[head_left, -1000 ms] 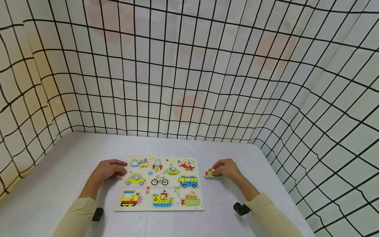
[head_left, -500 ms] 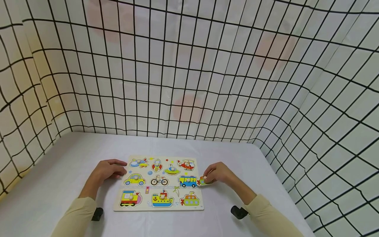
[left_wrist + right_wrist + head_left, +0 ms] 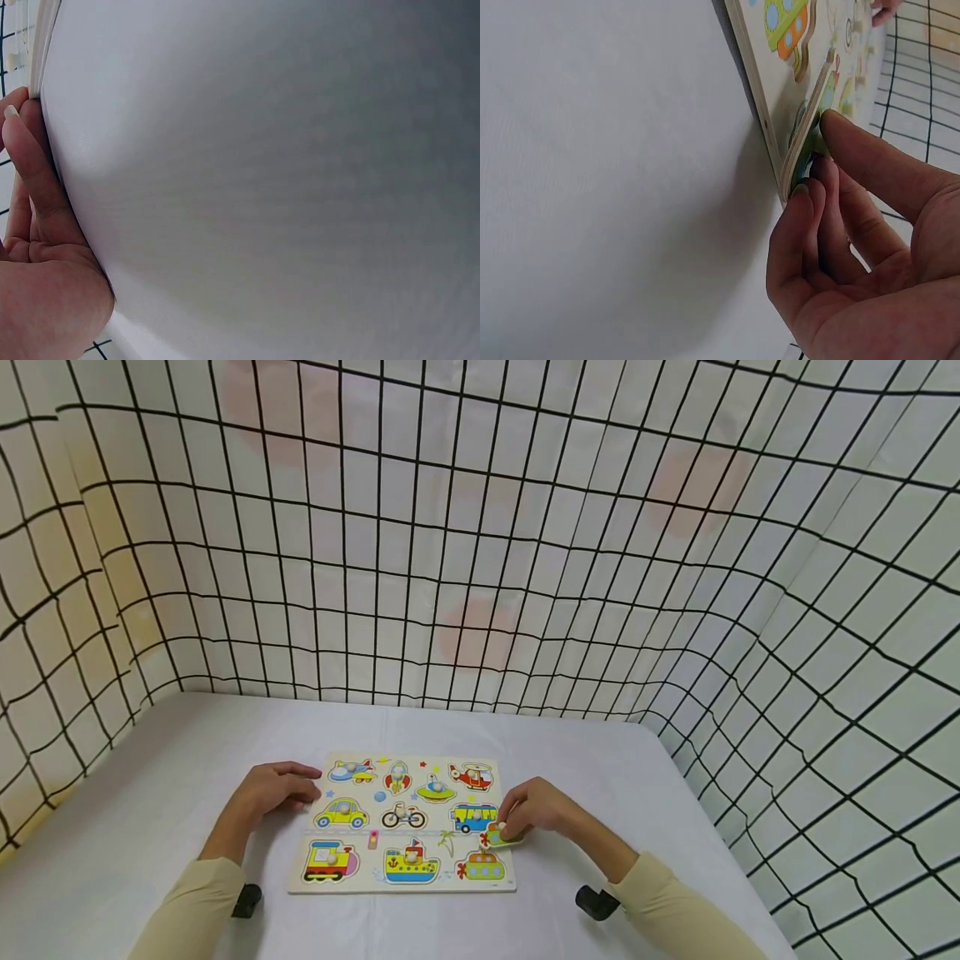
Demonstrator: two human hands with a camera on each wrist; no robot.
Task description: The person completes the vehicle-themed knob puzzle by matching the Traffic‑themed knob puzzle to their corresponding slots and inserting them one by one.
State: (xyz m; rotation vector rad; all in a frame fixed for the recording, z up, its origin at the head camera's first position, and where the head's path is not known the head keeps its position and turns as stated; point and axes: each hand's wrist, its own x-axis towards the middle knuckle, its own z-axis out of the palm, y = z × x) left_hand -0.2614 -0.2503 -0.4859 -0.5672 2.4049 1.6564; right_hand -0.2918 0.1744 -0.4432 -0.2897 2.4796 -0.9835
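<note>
My right hand pinches a wooden submarine puzzle piece, green with a red propeller. Seen from the right wrist, the piece is tilted on edge between thumb and fingers, close over the board's edge. In the head view it overlaps the board just above the submarine-shaped recess, which bears the same picture. The pale wooden puzzle board lies flat on the table. At its left edge my left hand rests with fingers extended; the left wrist view shows that hand low on the table with fingertips at the board.
On the board sit several knobbed pieces, among them a bus, a boat, a train and a helicopter. A white cloth covers the table. White walls with a black grid enclose its back and sides.
My right hand has carried the submarine piece left and toward me, from beside the board to over its right edge. The left hand has stayed in place.
</note>
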